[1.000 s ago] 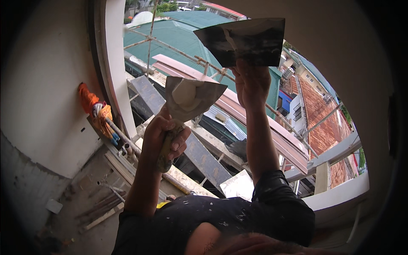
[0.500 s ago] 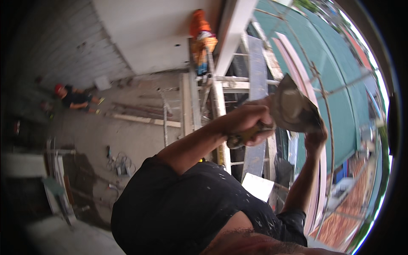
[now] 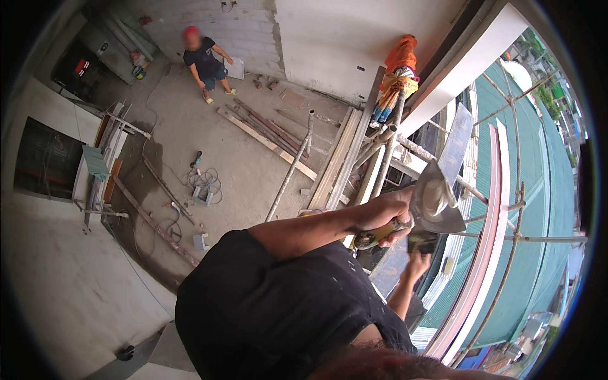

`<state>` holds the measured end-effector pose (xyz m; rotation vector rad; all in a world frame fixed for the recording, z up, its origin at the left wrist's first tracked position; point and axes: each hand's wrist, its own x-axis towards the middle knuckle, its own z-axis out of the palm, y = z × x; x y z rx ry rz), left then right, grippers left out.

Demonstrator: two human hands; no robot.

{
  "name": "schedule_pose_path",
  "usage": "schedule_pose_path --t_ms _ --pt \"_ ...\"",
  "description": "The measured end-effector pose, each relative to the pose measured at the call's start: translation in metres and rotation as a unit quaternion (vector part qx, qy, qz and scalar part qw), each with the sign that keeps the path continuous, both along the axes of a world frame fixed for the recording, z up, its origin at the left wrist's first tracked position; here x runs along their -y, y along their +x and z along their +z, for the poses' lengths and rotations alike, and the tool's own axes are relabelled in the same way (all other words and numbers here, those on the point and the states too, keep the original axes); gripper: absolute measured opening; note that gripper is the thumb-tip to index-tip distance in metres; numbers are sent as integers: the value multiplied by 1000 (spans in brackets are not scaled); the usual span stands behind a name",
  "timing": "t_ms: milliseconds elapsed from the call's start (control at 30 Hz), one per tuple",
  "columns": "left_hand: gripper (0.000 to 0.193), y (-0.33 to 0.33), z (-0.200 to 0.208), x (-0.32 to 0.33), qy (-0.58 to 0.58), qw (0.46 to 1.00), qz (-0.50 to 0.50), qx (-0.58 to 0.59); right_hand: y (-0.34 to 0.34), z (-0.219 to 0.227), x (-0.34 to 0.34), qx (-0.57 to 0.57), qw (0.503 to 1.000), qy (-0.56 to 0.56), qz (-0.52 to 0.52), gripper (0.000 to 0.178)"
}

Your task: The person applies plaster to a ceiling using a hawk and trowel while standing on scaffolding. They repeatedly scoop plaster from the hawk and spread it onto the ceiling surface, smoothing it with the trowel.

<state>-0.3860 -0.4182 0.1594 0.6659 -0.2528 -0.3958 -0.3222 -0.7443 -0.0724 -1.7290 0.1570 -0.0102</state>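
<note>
My left hand (image 3: 387, 218) is wrapped round the worn yellow handle of a wide-bladed trowel (image 3: 455, 218), held out in front of my chest. A lump of pale, wet plaster (image 3: 434, 195) lies on its metal blade. Just below the blade is my right hand (image 3: 415, 266), its fingers closed at the lower edge of a small dark flat tool (image 3: 422, 241). Motion blur hides the exact kind of that tool. The two tools are close together; whether they touch I cannot tell.
Scaffold poles (image 3: 387, 161) and a grey plank (image 3: 457, 140) stand close beyond my hands. A green roof (image 3: 538, 209) lies to the right. Lower down at left are a concrete floor (image 3: 244, 180), loose timber (image 3: 272, 144), a corded power tool (image 3: 196, 159) and another person (image 3: 206, 63).
My right hand has come away from the trowel blade's far edge, moving left and down below it. My view has turned, showing more floor. The other person now appears more upright.
</note>
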Motion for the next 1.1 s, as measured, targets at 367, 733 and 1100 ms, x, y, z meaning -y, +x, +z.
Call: schedule_pose_path --t_ms 367,733,1100 --pt "60 -31 -69 45 62 993 -65 -74 -161 -83 72 -76 947 -302 73 38" --pt "34 -1 -77 12 131 985 39 -103 -251 -106 93 -194 925 -286 -156 41" --pt "45 19 -75 4 174 981 -41 -77 -342 -106 53 -211 926 -202 -239 48"
